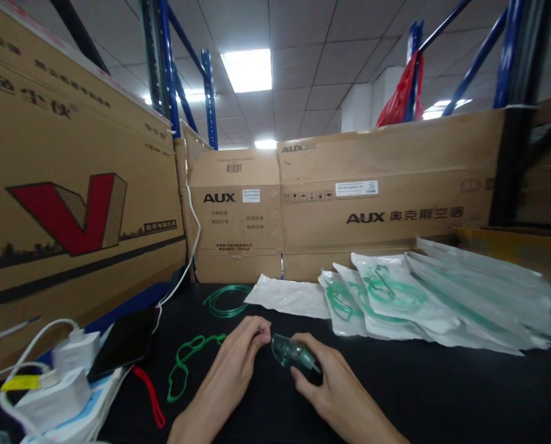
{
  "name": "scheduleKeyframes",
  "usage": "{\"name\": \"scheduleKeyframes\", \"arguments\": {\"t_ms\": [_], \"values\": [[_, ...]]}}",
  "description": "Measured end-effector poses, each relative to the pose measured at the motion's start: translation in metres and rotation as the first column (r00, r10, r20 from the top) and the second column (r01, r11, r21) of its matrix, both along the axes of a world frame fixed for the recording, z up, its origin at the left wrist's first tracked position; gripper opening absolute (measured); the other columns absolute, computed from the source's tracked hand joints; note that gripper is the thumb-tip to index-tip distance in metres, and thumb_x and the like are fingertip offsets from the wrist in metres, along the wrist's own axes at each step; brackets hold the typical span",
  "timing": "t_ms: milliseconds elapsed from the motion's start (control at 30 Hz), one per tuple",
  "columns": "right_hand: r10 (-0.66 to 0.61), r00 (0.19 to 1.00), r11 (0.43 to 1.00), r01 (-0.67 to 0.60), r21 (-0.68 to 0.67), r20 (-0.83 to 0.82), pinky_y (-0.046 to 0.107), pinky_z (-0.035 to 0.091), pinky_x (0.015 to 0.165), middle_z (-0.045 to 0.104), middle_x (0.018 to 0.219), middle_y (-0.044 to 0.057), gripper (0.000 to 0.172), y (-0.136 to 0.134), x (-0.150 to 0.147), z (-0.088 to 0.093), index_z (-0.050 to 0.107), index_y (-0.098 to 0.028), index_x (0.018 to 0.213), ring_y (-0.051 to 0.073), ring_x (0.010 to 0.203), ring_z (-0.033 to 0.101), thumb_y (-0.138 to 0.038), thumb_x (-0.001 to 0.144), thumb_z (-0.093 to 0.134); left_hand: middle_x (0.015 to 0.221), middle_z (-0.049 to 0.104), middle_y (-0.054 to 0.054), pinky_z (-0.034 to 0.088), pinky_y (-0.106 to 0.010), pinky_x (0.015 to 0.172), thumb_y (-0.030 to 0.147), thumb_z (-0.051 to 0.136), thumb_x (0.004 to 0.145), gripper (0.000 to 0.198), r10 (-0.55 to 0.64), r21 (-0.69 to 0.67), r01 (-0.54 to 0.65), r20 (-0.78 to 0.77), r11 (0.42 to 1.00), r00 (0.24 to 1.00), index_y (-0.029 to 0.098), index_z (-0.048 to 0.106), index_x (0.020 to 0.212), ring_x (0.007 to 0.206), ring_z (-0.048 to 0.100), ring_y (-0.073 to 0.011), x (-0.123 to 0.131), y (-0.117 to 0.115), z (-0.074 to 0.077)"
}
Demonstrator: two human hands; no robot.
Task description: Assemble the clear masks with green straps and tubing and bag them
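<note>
My right hand (324, 376) is closed around a clear, green-tinted oxygen mask (282, 351), whose transparent rim points left. Just left of the mask, my left hand (245, 342) is closed, thumb and fingers pressed together. Whatever it may hold is too small or hidden to make out. Beside my left wrist lies a green elastic strap (179, 367), loosely looped on the black table (266, 410). Behind my hands rest a coil of green tubing (224, 302) and a flat white pouch (287, 297).
Packed pouches with green tubing (395, 293) are piled at the right. On the left are a black phone (125, 339), white charger plugs (56, 391) with cables, and a red strap (150, 394). Cardboard panels (238, 240) wall the back and left sides.
</note>
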State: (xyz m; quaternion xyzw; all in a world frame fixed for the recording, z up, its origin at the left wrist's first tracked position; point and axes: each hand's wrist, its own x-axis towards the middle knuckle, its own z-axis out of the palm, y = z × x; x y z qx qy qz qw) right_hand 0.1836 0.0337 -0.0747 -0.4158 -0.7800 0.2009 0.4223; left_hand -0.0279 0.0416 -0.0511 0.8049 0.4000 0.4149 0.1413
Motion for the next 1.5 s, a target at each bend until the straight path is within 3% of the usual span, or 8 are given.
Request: {"name": "scheduleKeyframes", "arguments": {"t_ms": [133,333,467,567,667,1000,1233,1500], "values": [[-0.024,0.999,0.996,0.027,0.088,-0.045,0.029,0.048,0.092,0.069,0.110,0.005,0.029,-0.003,-0.001,-0.001,0.062,-0.022,0.111,0.020,0.102,0.066,-0.013,0.086,0.054,0.116,0.062,-0.005,0.045,-0.026,0.101,0.024,0.036,0.105,0.019,-0.072,0.012,0.072,0.012,0.997,0.997,0.023,0.054,0.098,0.117,0.058,-0.0175,0.017,0.005,-0.005],[-0.113,0.991,0.993,0.115,0.018,-0.069,0.031,0.045,0.099,0.068,0.118,0.006,0.033,-0.010,0.002,0.004,0.061,-0.022,0.120,0.022,0.113,0.063,-0.015,0.088,0.055,0.133,0.056,-0.006,0.042,-0.029,0.110,0.027,0.037,0.106,0.019,-0.115,-0.063,0.109,-0.103,0.992,0.988,0.024,0.055,0.102,0.126,0.055,-0.0179,0.017,0.004,-0.015],[-0.051,0.995,0.999,0.050,-0.010,-0.091,0.027,0.046,0.087,0.068,0.103,0.001,0.026,-0.015,0.003,0.012,0.062,-0.023,0.109,0.017,0.096,0.065,-0.011,0.088,0.055,0.139,0.055,-0.005,0.038,-0.032,0.116,0.032,0.040,0.106,0.026,-0.071,-0.081,0.063,-0.102,0.995,0.992,0.028,0.050,0.129,0.132,0.051,-0.0172,0.015,0.005,-0.017],[-0.004,0.995,1.000,0.004,-0.002,-0.103,0.026,0.045,0.089,0.068,0.105,0.001,0.026,-0.015,0.003,0.015,0.062,-0.022,0.108,0.016,0.098,0.065,-0.010,0.087,0.056,0.146,0.052,-0.002,0.037,-0.033,0.118,0.031,0.039,0.106,0.040,-0.075,-0.067,0.067,-0.120,0.995,0.990,0.033,0.038,0.146,0.137,0.049,-0.0158,0.016,0.006,-0.020],[0.030,0.994,1.000,-0.030,0.007,-0.107,0.025,0.045,0.091,0.068,0.109,0.000,0.027,-0.016,0.003,0.015,0.061,-0.023,0.111,0.015,0.101,0.064,-0.009,0.088,0.056,0.150,0.050,0.000,0.036,-0.033,0.119,0.029,0.039,0.106,0.044,-0.091,-0.026,0.088,-0.127,0.996,0.988,0.035,0.035,0.150,0.138,0.047,-0.0148,0.016,0.006,-0.023],[0.084,0.992,0.996,-0.082,0.026,-0.089,0.024,0.046,0.085,0.066,0.099,-0.001,0.026,-0.019,0.004,0.017,0.060,-0.023,0.102,0.014,0.092,0.064,-0.005,0.084,0.055,0.143,0.058,0.000,0.041,-0.034,0.115,0.029,0.043,0.105,0.042,-0.110,0.002,0.111,-0.110,0.994,0.988,0.034,0.046,0.147,0.133,0.053,-0.0161,0.013,0.002,-0.016],[0.091,0.994,0.995,-0.088,0.053,-0.060,0.027,0.046,0.093,0.067,0.108,0.001,0.038,-0.021,0.007,0.018,0.063,-0.023,0.117,0.016,0.103,0.064,-0.005,0.084,0.056,0.139,0.062,-0.001,0.041,-0.033,0.114,0.030,0.051,0.102,0.038,-0.109,-0.035,0.106,-0.104,0.994,0.989,0.032,0.059,0.139,0.130,0.055,-0.0181,0.013,0.002,-0.014],[0.107,0.988,0.986,-0.091,0.141,-0.108,0.026,0.048,0.092,0.067,0.106,0.001,0.037,-0.023,0.005,0.020,0.063,-0.023,0.118,0.015,0.100,0.064,-0.006,0.087,0.055,0.131,0.062,-0.001,0.047,-0.027,0.102,0.034,0.051,0.102,0.036,-0.124,-0.121,0.129,0.047,0.984,0.991,0.039,0.062,0.136,0.124,0.057,-0.0179,0.014,-0.005,-0.005]]}}
